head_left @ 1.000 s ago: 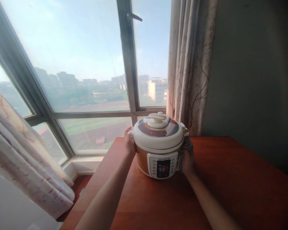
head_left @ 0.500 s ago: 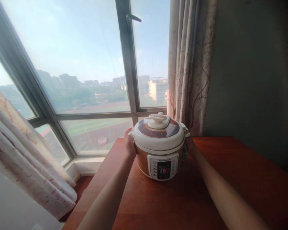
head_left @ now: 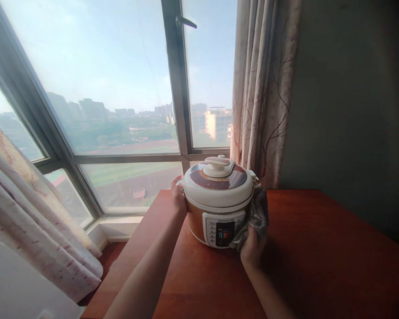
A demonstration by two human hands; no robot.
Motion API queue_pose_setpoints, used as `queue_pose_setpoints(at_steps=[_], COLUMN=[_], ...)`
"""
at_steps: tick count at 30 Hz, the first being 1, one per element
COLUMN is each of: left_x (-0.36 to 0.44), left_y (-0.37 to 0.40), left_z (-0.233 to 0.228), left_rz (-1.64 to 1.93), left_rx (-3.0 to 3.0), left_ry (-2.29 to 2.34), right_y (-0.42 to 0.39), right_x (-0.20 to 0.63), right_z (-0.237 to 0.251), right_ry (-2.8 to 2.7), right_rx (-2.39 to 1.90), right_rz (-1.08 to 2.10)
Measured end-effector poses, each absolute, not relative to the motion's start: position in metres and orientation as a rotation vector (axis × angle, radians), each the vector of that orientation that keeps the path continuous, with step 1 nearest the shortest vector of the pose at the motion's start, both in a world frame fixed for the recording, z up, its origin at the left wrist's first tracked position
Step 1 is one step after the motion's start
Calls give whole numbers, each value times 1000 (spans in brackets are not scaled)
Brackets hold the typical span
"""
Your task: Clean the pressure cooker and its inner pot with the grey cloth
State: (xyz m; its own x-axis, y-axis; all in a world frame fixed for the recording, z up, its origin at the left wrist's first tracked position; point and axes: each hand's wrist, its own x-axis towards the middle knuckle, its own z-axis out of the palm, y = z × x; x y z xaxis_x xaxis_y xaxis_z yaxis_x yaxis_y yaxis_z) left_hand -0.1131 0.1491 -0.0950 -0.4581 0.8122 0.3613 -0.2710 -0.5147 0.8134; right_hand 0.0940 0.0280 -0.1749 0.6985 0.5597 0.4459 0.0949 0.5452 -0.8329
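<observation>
A white and copper electric pressure cooker [head_left: 217,195] stands on a reddish wooden table [head_left: 319,248] by the window, lid on, its control panel facing me. My left hand [head_left: 178,197] presses flat against the cooker's left side under the lid rim. My right hand [head_left: 251,248] holds a grey cloth [head_left: 257,215] against the cooker's lower right side, beside the control panel.
A large window [head_left: 119,110] with a grey frame fills the back. A patterned curtain [head_left: 264,88] hangs just behind the cooker on the right, another curtain [head_left: 36,212] at the left. A dark wall [head_left: 352,110] borders the table on the right.
My right hand with the cloth has come from behind the cooker's right side down to its lower front right. The left hand and the cooker have stayed in place.
</observation>
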Motion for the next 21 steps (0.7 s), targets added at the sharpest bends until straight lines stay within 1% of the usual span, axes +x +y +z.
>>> queue_pose_setpoints(at_steps=[3, 8, 12, 14, 15, 17, 19, 21], left_x=[-113, -113, -113, -113, -114, -114, -114, -114], left_y=[149, 151, 153, 154, 154, 155, 155, 155], left_z=[-95, -98, -100, -101, -101, -101, -101, -101], left_rz=[2011, 2023, 2061, 2065, 2060, 2045, 2033, 2036], left_rx=[1022, 1039, 1039, 1048, 1058, 1075, 1081, 1081], left_ry=[883, 868, 890, 896, 896, 892, 887, 886], right_y=[26, 57, 87, 105, 115, 135, 154, 166], right_x=[95, 133, 162, 173, 179, 189, 200, 210], right_z=[-163, -114, -75, -54, -44, -24, -8, 0], right_ry=[-996, -1233, -1341, -1386, -1392, -1339, -1292, -1250], right_rx=[-964, -902, -912, -984, -1041, -1181, -1243, -1250], right_rz=[153, -113, -193, -74, 53, 426, 615, 739])
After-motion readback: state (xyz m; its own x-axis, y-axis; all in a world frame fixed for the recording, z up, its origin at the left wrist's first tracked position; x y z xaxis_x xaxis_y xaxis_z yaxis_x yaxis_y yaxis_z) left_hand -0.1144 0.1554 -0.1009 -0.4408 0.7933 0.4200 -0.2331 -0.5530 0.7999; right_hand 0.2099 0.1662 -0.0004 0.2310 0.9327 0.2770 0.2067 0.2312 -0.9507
